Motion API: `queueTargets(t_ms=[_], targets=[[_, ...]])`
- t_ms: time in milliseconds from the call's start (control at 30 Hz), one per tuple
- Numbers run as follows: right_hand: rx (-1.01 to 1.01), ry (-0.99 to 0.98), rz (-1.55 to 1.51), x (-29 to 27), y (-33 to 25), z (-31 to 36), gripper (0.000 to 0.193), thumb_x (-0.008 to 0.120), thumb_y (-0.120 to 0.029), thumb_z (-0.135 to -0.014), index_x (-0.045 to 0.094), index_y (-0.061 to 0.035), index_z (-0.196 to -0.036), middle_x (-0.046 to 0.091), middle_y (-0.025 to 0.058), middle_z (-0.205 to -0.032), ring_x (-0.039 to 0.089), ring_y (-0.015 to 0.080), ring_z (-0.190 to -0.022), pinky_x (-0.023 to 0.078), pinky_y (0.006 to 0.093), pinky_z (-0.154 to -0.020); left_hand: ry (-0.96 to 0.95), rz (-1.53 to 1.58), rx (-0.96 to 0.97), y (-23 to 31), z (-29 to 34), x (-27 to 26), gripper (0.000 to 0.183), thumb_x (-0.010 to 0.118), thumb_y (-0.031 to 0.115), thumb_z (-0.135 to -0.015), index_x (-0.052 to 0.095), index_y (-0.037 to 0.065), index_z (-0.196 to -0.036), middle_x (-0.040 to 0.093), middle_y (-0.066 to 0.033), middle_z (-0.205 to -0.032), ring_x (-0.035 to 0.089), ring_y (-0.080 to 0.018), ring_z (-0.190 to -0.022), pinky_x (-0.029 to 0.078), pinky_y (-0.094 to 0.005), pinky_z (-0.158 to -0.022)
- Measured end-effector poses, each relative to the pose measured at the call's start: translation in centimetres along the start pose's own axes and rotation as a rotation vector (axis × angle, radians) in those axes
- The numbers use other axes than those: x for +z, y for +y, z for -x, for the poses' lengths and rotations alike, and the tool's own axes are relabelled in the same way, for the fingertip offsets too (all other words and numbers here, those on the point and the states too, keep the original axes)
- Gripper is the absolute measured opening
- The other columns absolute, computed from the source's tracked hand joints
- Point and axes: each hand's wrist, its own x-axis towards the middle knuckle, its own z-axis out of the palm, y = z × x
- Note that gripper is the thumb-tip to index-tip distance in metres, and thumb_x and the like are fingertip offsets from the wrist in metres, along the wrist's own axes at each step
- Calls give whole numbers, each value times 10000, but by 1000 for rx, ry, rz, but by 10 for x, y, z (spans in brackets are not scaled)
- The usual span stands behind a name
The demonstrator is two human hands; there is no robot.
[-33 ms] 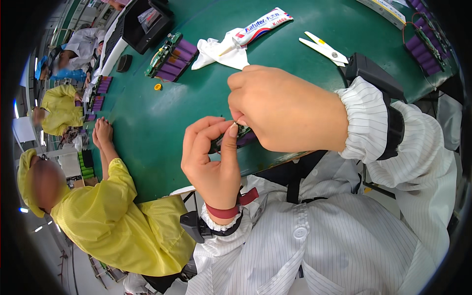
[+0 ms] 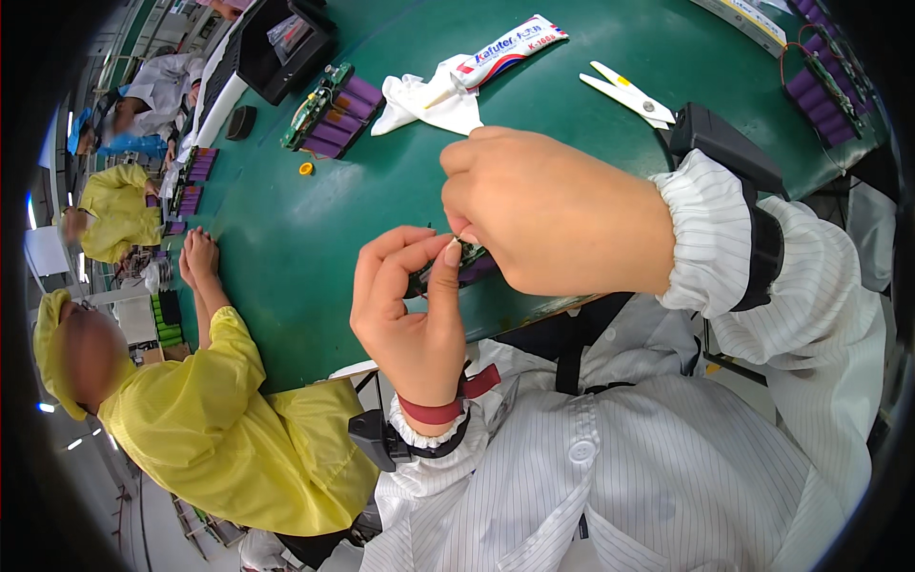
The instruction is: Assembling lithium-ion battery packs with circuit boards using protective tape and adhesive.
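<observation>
In front of me, near the table's edge, lies a battery pack (image 2: 478, 269) with a green circuit board and purple cells, mostly covered by my hands. My left hand (image 2: 410, 310) pinches with thumb and forefinger at the board's upper edge. Bent over the pack from the right, my right hand (image 2: 562, 214) has its fingers curled closed, their tips meeting those of the left. Whatever small part sits between the fingertips is hidden. A second battery pack (image 2: 345, 112) stands farther off to the left, beside a white cloth (image 2: 405, 105).
A glue tube (image 2: 510, 50) rests on the cloth's far side. White scissors (image 2: 629, 95) lie open to its right. Several more purple packs (image 2: 822, 100) stand far right. A yellow ring (image 2: 306, 169) and a black bin (image 2: 286, 48) are left. A yellow-clad co-worker (image 2: 210, 419) sits close by.
</observation>
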Motion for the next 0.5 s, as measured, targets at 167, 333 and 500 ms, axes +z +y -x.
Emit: queueTargets(t_ms=[167,333,500], targets=[[-86,15,161,1,-5,1,77,643,-29,-656,598,2,-710,512,88,-777,522,250,-836,478,327,-624,-41,25,-12,-3,0,-5,130,707,-5,-771,677,-5,-898,658,-123,-942,631,-214,-833,497,-294,-708],[-96,-48,430,-6,-22,-2,129,675,-71,-626,613,-4,-717,515,66,-823,529,193,-861,519,278,-538,-60,27,4,-2,-1,-8,170,696,-29,-758,683,-5,-926,667,-126,-965,642,-220,-854,506,-297,-727],[-87,-101,397,-8,-31,-10,116,673,-86,-627,616,-13,-697,526,68,-825,549,198,-866,526,285,-557,-85,45,-6,-5,0,-11,166,673,-58,-746,679,-24,-908,666,-121,-954,646,-208,-797,510,-287,-705]])
